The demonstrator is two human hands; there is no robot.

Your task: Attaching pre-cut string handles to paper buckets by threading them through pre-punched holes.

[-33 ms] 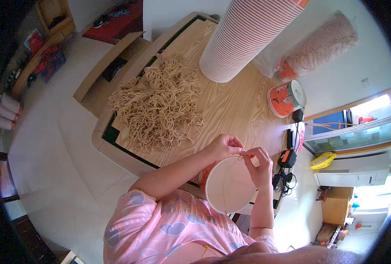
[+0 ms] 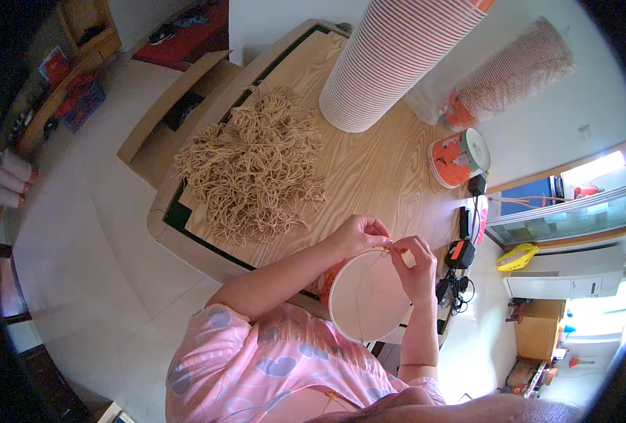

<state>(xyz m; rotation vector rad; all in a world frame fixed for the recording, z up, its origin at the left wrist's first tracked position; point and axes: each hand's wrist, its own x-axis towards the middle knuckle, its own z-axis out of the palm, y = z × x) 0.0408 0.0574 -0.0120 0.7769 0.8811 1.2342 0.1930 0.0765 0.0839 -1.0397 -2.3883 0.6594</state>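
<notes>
A paper bucket (image 2: pixel 351 296), white inside with a patterned orange outside, leans at the table's near edge against my front, its mouth facing me. Thin tan cord (image 2: pixel 359 317) stretches across the mouth from the far rim to the near rim. At the far rim my left hand (image 2: pixel 360 235) pinches the cord, thumb and fingertips together. My right hand (image 2: pixel 416 266) closes on the same cord just beside it, fingertips almost touching the left's. The exact knot or loop between the fingers is too small to make out. Left of my hands lies a big tangled pile of cut cords (image 2: pixel 256 169).
Beyond the pile rises a tall stack of nested buckets (image 2: pixel 397 63). A plastic-wrapped stack (image 2: pixel 513 74) lies behind it. Several orange buckets (image 2: pixel 448 161) sit nested at the right, with black adapters (image 2: pixel 459 254) and cables nearer me. A cardboard box (image 2: pixel 168 120) adjoins the table's left side.
</notes>
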